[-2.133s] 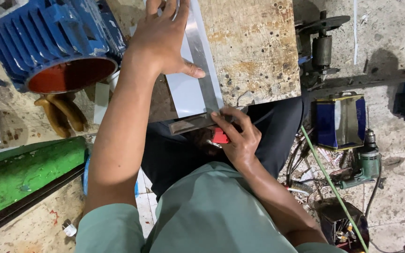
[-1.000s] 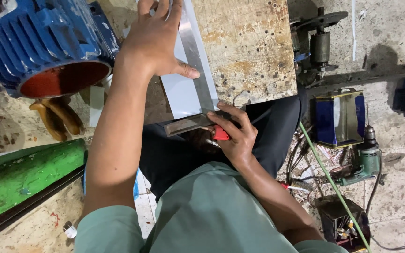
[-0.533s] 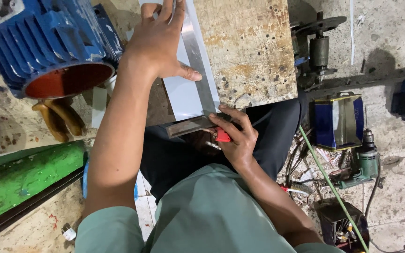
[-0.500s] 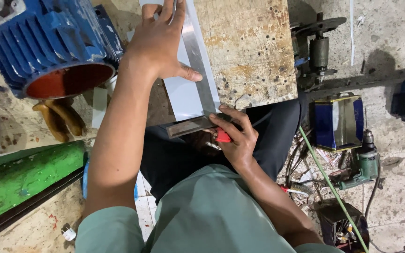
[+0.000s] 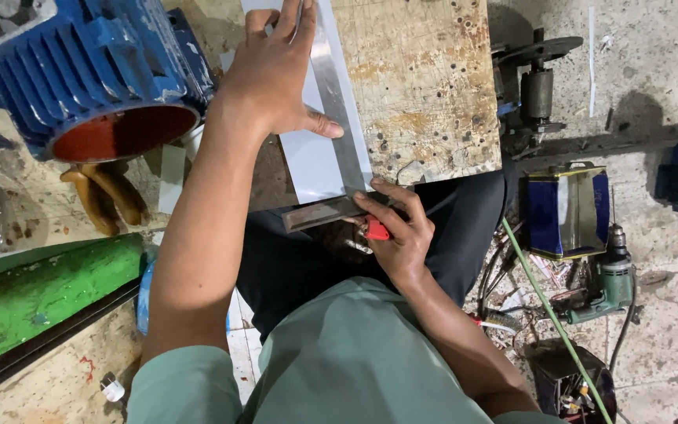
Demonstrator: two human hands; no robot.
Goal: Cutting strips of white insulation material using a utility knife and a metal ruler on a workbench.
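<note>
Worn wooden board [image 5: 425, 86]: left hand [image 5: 276, 74] flat on metal square [image 5: 339, 110], right hand [image 5: 398, 232] gripping red-handled tool [image 5: 376, 229].

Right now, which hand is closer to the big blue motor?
Left. The left hand presses the metal square's blade, just beside the blue motor. The right hand grips a red-handled tool farther away.

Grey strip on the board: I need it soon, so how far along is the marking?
Done: the metal square lies lined up along the grey strip on the wooden board. In hand: the left hand presses both down; the right hand holds a red-handled tool at the near end. Left: no finished line or cut shows.
</note>
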